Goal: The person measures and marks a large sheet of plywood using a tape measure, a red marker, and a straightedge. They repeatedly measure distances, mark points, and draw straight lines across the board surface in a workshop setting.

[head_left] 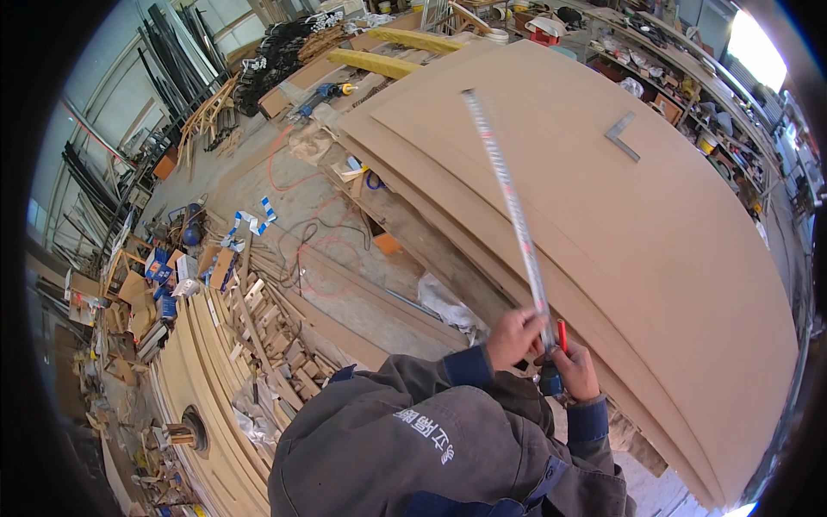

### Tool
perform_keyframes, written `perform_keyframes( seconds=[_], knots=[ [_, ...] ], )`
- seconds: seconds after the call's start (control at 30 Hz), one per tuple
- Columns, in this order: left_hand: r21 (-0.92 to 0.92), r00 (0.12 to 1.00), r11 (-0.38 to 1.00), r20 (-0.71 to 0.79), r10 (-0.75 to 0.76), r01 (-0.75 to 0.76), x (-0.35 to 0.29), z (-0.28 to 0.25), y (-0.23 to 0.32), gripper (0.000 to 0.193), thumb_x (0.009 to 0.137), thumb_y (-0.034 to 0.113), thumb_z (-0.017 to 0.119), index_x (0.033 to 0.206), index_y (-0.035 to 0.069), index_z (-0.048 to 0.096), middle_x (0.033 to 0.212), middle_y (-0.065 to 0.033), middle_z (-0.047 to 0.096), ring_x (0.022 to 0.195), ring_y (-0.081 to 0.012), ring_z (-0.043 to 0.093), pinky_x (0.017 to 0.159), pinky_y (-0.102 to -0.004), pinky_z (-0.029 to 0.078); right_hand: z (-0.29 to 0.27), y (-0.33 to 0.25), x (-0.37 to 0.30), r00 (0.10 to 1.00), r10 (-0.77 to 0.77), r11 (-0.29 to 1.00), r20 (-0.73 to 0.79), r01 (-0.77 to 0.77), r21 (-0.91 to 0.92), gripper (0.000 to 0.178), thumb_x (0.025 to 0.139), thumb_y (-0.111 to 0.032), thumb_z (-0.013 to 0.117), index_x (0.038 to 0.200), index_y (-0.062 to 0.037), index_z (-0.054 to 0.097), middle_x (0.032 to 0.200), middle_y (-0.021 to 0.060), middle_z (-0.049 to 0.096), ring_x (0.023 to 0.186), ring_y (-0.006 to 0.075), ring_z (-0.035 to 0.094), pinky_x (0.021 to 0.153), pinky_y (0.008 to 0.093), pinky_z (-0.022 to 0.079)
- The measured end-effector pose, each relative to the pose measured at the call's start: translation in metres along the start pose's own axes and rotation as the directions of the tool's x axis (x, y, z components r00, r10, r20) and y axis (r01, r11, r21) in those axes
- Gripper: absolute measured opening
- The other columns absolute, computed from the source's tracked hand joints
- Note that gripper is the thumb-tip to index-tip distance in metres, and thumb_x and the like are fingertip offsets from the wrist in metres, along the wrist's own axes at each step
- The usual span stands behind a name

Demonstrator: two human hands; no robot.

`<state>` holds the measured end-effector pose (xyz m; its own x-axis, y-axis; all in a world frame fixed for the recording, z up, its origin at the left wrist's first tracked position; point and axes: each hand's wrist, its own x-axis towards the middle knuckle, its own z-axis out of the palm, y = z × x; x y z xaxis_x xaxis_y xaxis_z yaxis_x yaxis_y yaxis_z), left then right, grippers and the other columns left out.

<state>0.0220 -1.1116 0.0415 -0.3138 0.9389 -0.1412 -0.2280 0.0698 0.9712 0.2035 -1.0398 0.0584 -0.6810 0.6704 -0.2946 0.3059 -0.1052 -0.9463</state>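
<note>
A tape measure [550, 379] with a dark blue case sits in my right hand [577, 370], whose fingers are wrapped round it. A red pencil or marker [562, 334] stands up from the same hand. My left hand [514, 338], slightly blurred, is closed at the blade close to the case. From there the silvery blade [514, 202] runs out long and straight over a stack of large brown boards [655, 241]. Its far end hangs above or rests on the top board; I cannot tell which. A metal square [620, 138] lies flat on that board, towards the far right.
Left of the stack, a blue power tool [320, 96] lies near yellow beams [375, 63]. Hoses and cords [301, 258] trail over the floor. Wood offcuts [297, 353] and long pale panels [215, 388] are at the lower left. A cluttered shelf [680, 86] lines the right.
</note>
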Motion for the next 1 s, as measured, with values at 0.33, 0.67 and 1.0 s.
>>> perform_keyframes(
  seconds=[0.33, 0.67, 1.0],
  knots=[
    [-0.227, 0.942, 0.974, -0.33, -0.066, -0.012, 0.149, -0.199, 0.056, 0.021, 0.102, 0.021, 0.059, 0.093, 0.002, 0.063, 0.074, -0.0079, 0.067, 0.058, -0.016, 0.068, 0.048, -0.0302, 0.056, -0.008, -0.06, 0.042, 0.992, 0.022, 0.93, -0.128, -0.067, -0.363, 0.027, 0.088, -0.018, 0.062, 0.077, 0.0039, 0.073, 0.062, 0.014, 0.065, 0.06, 0.0192, 0.065, 0.062, 0.037, 0.051],
    [-0.054, 0.946, 0.992, -0.3, -0.127, 0.116, 0.194, -0.234, 0.058, 0.025, 0.104, 0.026, 0.056, 0.094, 0.003, 0.061, 0.076, -0.0082, 0.065, 0.058, -0.0143, 0.064, 0.046, -0.0278, 0.053, -0.021, -0.079, 0.07, 0.97, -0.192, 0.792, -0.15, 0.063, -0.607, 0.033, 0.089, -0.026, 0.067, 0.076, 0.0038, 0.07, 0.07, 0.0283, 0.062, 0.065, 0.044, 0.064, 0.064, 0.0497, 0.053],
    [0.382, 0.954, 0.921, -0.24, 0.179, -0.077, 0.135, -0.076, 0.048, 0.028, 0.106, 0.03, 0.058, 0.1, 0.004, 0.067, 0.078, -0.0043, 0.068, 0.058, -0.0109, 0.06, 0.053, -0.0267, 0.05, -0.242, 0.024, -0.072, 0.929, -0.32, 0.222, -0.187, -0.118, -0.968, 0.012, 0.087, -0.015, 0.069, 0.093, -0.0078, 0.077, 0.088, 0.0144, 0.071, 0.083, 0.0304, 0.071, 0.076, 0.0435, 0.059]
  ],
)
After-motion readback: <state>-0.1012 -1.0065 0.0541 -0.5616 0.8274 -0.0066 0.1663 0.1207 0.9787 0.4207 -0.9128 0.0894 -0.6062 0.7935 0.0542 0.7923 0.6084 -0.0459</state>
